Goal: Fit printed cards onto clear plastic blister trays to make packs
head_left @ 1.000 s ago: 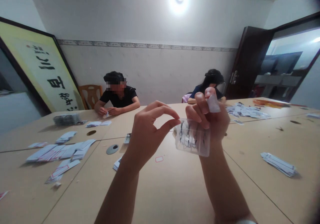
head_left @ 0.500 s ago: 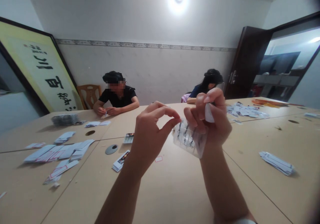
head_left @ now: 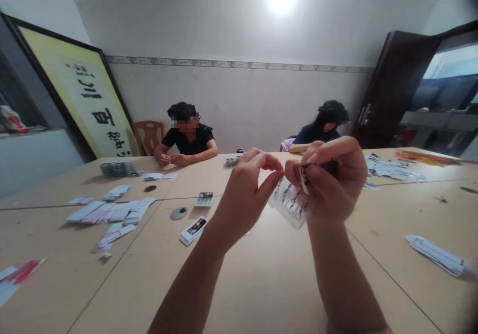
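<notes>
A small clear plastic box (head_left: 289,207) with dark metal pieces like fishing swivels in its compartments hangs tilted between my hands above the table. My left hand (head_left: 257,179) pinches at its upper left corner with thumb and forefinger. Closed around the box's right side is my right hand (head_left: 332,179), which also grips a small card (head_left: 304,177) with dark print and a white edge between thumb and fingers. The fingers hide part of the card and the box's upper right.
A similar filled box (head_left: 204,199) lies beyond my left forearm, near a stack of printed cards (head_left: 193,230). White paper strips (head_left: 108,212) spread at left; a strip bundle (head_left: 435,255) lies right. Two people (head_left: 188,135) sit across the table (head_left: 261,284).
My view has swung slightly left. The card in my right hand now shows its dark printed side instead of plain white. My left hand stays pinched at the box's corner.
</notes>
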Motion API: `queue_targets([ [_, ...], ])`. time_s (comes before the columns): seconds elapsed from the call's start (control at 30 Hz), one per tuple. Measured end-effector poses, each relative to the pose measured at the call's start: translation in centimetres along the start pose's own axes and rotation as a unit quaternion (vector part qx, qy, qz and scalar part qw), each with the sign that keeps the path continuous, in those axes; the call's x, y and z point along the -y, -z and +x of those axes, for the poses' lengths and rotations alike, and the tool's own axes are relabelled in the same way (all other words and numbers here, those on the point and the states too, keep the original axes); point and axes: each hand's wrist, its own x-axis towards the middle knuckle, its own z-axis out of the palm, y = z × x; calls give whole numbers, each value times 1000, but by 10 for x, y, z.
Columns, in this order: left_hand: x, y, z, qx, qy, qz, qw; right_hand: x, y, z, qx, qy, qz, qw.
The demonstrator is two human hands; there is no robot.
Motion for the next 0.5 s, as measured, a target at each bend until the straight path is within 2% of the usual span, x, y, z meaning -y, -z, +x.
queue_targets([
  [0.3, -2, 1, -1, 7, 17, -55, 998, -4, 5, 1, -8, 13, -39, 999],
  [0.4, 2, 8, -1, -31, 49, -104, 993, 0, 8, 5, -3, 1, -14, 1000],
  [0.5, 7, 22, -1, -125, 65, -155, 978, 7, 5, 8, -2, -8, 19, 1000],
])
